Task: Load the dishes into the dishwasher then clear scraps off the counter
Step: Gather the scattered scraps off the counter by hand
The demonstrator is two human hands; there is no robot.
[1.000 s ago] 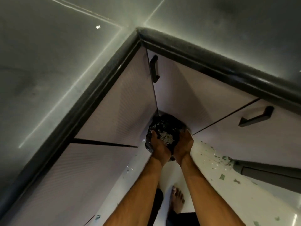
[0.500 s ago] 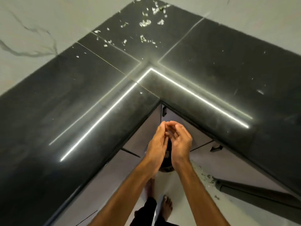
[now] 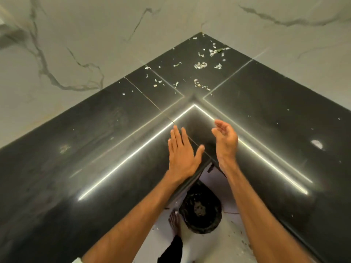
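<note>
The left grip (image 3: 181, 152) was flat, fingers straight, the right grip (image 3: 226, 141) loosely cupped — both empty, above the desk's (image 3: 85, 149) near corner. Scraps (image 3: 200, 65) littered its far corner; some sat in the bin (image 3: 201, 209) below — clearing seemed partly done. No dishes or dishwasher showed.

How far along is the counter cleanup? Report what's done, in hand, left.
Done: the bin on the floor already holds some scraps. In hand: nothing; the left hand is spread flat over the counter edge, the right hand hovers open and empty. Left: scraps litter the counter's far corner, and crumbs lie on the floor. The loading step cannot be judged here.
</note>
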